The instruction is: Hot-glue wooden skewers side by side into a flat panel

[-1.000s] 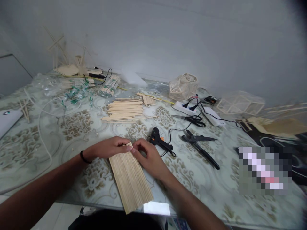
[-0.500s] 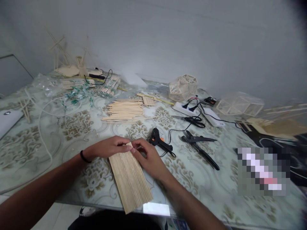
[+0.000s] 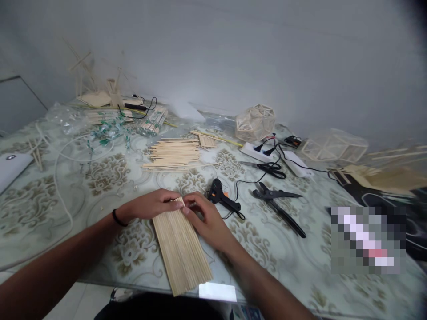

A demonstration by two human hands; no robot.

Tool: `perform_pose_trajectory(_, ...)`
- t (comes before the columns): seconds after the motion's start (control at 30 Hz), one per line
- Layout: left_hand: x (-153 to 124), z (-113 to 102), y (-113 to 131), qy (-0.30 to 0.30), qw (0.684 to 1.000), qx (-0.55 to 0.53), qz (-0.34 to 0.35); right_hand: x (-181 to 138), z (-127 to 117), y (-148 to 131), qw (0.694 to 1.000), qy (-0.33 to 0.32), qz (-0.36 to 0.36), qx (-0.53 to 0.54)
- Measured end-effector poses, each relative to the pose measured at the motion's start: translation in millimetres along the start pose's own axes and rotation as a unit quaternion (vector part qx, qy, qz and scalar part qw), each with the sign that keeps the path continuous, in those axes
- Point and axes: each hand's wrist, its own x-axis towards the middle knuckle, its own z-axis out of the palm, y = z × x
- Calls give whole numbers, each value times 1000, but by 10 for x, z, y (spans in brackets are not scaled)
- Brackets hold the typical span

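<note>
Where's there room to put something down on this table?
Best bare patch: the table right of the right forearm, nearer than the black cutters. A smaller, nearly bare one lies between the white cable and left hand. It's crowded farther back: wrappers and sticks leftward, scissors and power strip rightward.

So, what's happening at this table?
Someone's bare hands are at the far end of a flat panel of thin wooden sticks laid side by side. The left hand grips that end, and the right hand pinches near its corner. A black glue gun lies just beyond the right hand, and a pile of loose sticks lies farther back.
</note>
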Motion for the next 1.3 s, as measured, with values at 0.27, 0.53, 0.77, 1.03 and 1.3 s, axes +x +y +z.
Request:
perform_pose_trajectory(0.27,-12,-17,45,8,1000,17,-22,-2,4,0,1000,5,19,-3)
perform_pose_trajectory(0.53,-2,-27,38,7,999,21,-23,-9,13,26,998,-20,51,27)
perform_pose_trajectory(0.77,3,-9,7,16,999,27,-18,3,5,23,1000,8,2,-11)
perform_pose_trajectory(1.03,6,-9,24,10,999,23,-30,-4,0,34,999,-11,33,1)
perform_pose_trajectory(1.3,-4,-14,45,8,1000,23,-18,-10,4,29,999,-4,35,8)
